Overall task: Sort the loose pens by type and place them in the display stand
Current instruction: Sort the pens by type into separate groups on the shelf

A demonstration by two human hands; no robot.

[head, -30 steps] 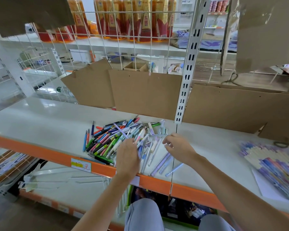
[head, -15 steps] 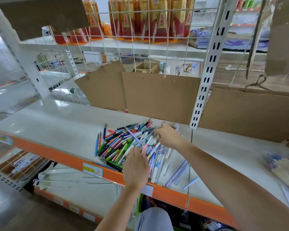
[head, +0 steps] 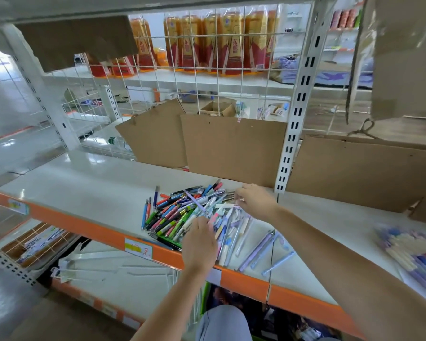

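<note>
Currently the loose pens (head: 194, 215) lie in a mixed heap on the white shelf (head: 84, 193), at about 6 o'clock in the head view, with a few pale pens (head: 258, 249) spread apart toward 5 o'clock near the orange front edge (head: 244, 281).

Handling: the pens look light, stiff and smooth, so they will likely roll and slide when the heap is disturbed. Take each one at mid-barrel with thumb and fingertips; avoid pulling by a cap, which may come off.

Hand state: the left hand (head: 199, 244) rests on the near side of the heap, fingers curled down among the pens; whether it grips one cannot be told. The right hand (head: 255, 200) reaches to the far right side of the heap, fingers bent toward the pens; its grip likewise cannot be told.

Surroundings: cardboard sheets (head: 234, 148) stand against the wire grid (head: 207, 70) at 12 o'clock, beside a slotted white post (head: 293, 134). A blurred bundle of pastel pens (head: 408, 252) lies at 3 o'clock. No display stand can be identified. The overlapping pens obstruct clean picks, and the front edge is a drop risk.
</note>
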